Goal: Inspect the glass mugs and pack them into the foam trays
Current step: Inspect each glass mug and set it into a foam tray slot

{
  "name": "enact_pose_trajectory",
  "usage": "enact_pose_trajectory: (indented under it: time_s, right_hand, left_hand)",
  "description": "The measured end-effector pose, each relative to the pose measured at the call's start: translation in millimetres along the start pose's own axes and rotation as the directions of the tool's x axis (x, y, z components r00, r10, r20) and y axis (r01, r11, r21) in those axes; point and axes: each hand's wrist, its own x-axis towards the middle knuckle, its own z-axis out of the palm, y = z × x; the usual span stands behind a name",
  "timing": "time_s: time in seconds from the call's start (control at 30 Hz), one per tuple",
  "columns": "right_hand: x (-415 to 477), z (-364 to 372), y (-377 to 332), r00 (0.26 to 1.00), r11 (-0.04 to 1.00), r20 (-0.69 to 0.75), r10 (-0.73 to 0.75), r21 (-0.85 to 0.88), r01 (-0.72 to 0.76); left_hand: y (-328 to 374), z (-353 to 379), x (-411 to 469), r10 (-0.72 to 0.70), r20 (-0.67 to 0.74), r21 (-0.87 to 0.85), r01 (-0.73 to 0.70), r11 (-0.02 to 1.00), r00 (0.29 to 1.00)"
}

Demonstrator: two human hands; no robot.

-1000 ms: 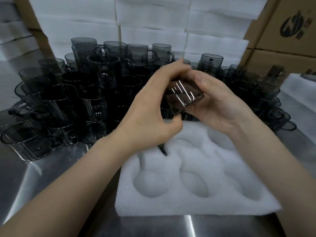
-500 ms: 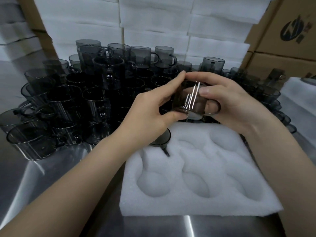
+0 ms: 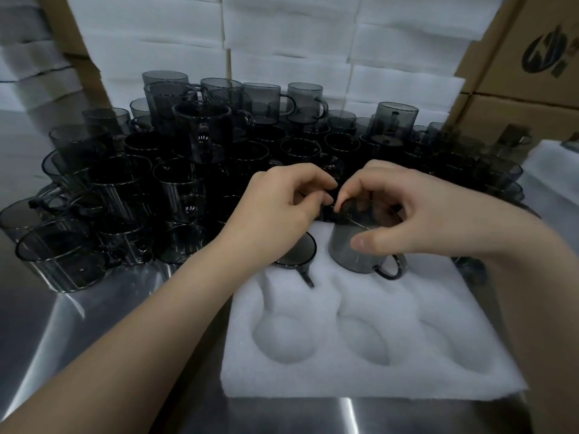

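A smoky grey glass mug stands upright in the back middle pocket of the white foam tray, its handle pointing to the front right. My right hand grips this mug from above, fingers round its rim and thumb on its side. My left hand hovers just to the left with loosely curled fingers, apart from the mug and holding nothing that I can see. Under my left hand a second mug sits in the back left pocket. The three front pockets hold nothing.
A dense pile of grey mugs covers the steel table behind and left of the tray, some stacked. Stacks of white foam sheets stand behind it. Cardboard boxes rise at the right.
The mug held up between both hands has come down into the tray's back middle pocket. My left hand has let go of it and drawn slightly left.
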Motion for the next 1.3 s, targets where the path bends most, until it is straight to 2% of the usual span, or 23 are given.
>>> enact_pose_trajectory:
  time_s: [0.17,0.33,0.43,0.57,0.67,0.77,0.9,0.97,1.03,1.1,1.17,1.3]
  right_hand:
    - [-2.6,3.7,-5.4,0.996,0.993,0.084,-0.011,-0.119,0.021]
    - [-7.1,13.9,-13.9,0.976,0.971,0.186,0.110,-0.230,-0.066]
    - [-8.0,26.7,-16.1,0.975,0.926,0.190,0.115,-0.375,-0.036]
    - [-7.6,37.9,-11.3,0.965,0.910,0.210,0.155,-0.411,-0.056]
    - [-8.1,47.3,-6.5,0.971,0.867,0.195,0.136,-0.498,-0.021]
    - [-7.2,48.9,-2.8,0.974,0.857,0.189,0.127,-0.515,-0.012]
    - [-6.0,49.2,-2.4,0.979,0.914,0.172,0.110,-0.404,-0.032]
    - [-6.0,48.0,-0.3,0.988,0.973,0.116,0.105,-0.217,-0.078]
    - [-4.4,43.9,2.7,0.993,0.992,-0.020,0.118,0.042,-0.117]
    - [-0.2,38.6,7.7,0.970,0.975,-0.190,0.149,0.194,-0.112]
    - [6.8,33.1,10.3,0.949,0.971,-0.274,0.157,0.218,-0.097]
    - [31.1,22.9,7.6,0.946,0.988,-0.305,0.113,0.138,-0.074]
  left_hand:
    - [2.4,-1.2,-1.2,0.016,0.003,0.027,-0.016,1.000,1.000]
    - [2.4,-0.9,-1.6,-0.007,-0.001,-0.004,0.007,1.000,1.000]
    - [2.2,-1.0,-1.7,-0.007,-0.020,-0.002,0.007,1.000,1.000]
    - [2.2,-0.4,-0.6,-0.020,-0.054,0.012,0.021,1.000,0.998]
    - [2.2,-0.5,-0.5,-0.021,-0.094,0.028,0.024,0.999,0.995]
    - [2.0,-0.4,-0.3,-0.041,-0.166,0.059,0.052,0.997,0.985]
    - [3.0,-3.2,-1.9,-0.102,-0.328,0.113,0.146,0.983,0.939]
    - [4.7,-5.1,-3.7,-0.126,-0.359,0.150,0.190,0.970,0.925]
    - [6.2,-5.7,-4.8,-0.145,-0.352,0.213,0.230,0.949,0.925]
    - [7.8,-6.4,-5.5,-0.148,-0.342,0.254,0.243,0.936,0.928]
    - [10.9,-8.5,-6.6,-0.133,-0.345,0.259,0.230,0.938,0.929]
    - [17.6,-14.4,-8.2,-0.119,-0.322,0.329,0.229,0.916,0.939]
